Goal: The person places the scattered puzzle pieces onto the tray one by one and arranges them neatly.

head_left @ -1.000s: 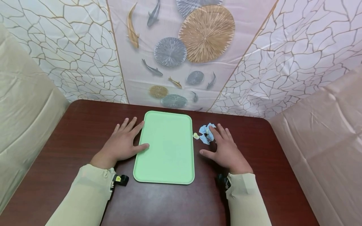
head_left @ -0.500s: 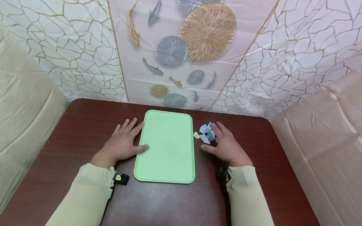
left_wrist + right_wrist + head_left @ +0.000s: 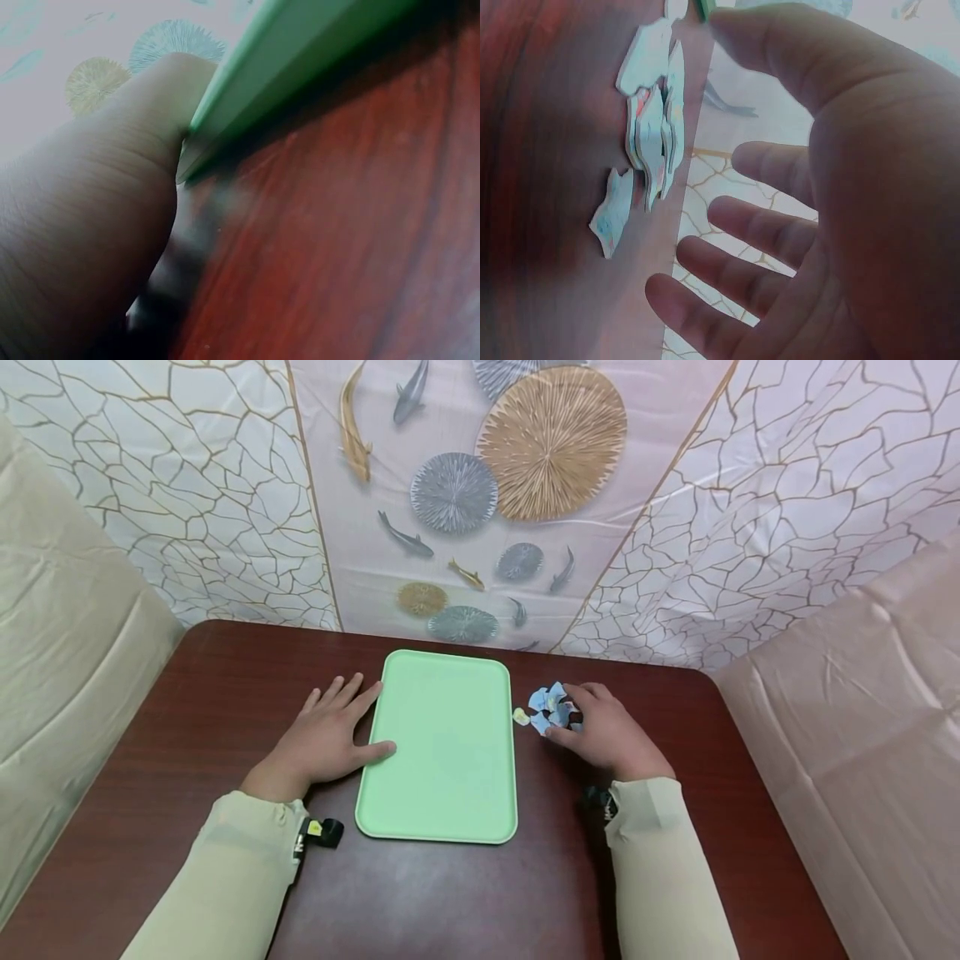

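Note:
A light green rectangular tray [image 3: 442,747] lies on the table. My left hand [image 3: 318,752] rests along its left edge, fingers spread, the thumb over the rim. The left wrist view shows the thumb side of that hand [image 3: 97,187] against the tray's side [image 3: 277,71]. Right of the tray is a small heap of flat, irregular light blue pieces [image 3: 540,700], like jigsaw pieces, with a small yellowish piece [image 3: 521,717] beside it. Over the heap's right side is my right hand [image 3: 611,735]. In the right wrist view its fingers [image 3: 739,217] are apart from the stacked pieces [image 3: 651,139].
The dark red-brown wooden table [image 3: 435,902] ends at a patterned cloth backdrop [image 3: 450,577]. Beige padded panels [image 3: 862,718] stand at both sides. A black wrist strap [image 3: 322,833] sits at the left cuff.
My right hand has moved slightly forward over the heap, and its thumb and forefinger have drawn closer together. The left hand and the tray have stayed in place.

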`<state>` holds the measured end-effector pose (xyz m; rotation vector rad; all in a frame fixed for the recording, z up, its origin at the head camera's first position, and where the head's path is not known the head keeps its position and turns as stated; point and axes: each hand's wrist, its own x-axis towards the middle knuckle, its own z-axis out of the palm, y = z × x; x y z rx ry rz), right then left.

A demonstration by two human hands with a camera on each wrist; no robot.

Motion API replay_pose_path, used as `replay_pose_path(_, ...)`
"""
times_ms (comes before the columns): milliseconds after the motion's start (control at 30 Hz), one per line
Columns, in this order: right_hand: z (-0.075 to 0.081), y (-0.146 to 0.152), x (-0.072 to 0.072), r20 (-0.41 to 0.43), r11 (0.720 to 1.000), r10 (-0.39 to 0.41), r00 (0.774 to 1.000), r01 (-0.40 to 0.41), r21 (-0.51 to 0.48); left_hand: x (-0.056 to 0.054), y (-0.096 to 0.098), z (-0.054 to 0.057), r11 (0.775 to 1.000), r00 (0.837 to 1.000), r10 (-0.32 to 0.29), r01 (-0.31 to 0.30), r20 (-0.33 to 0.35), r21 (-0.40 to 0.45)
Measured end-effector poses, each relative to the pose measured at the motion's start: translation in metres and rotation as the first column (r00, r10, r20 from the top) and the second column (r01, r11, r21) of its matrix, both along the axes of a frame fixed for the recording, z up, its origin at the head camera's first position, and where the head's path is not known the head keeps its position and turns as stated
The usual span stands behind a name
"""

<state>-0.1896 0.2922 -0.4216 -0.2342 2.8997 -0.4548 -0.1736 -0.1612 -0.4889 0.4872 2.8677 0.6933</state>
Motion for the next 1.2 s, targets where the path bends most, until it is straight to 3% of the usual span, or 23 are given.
replay_pose_path(633,-0.006,0.005,-0.016,0.034,0.999,-0.001,0.999,0.000,0.044,-0.003,-0.002,-0.005,1.000,1.000,-0.001,0.001,0.008,-0.003)
replay_pose_path(1200,-0.006,0.003,-0.025,0.047,0.995,0.052,0.998,-0.056,0.083,-0.004,-0.002,-0.006,1.000,1.000,-0.003,0.003,0.006,-0.007)
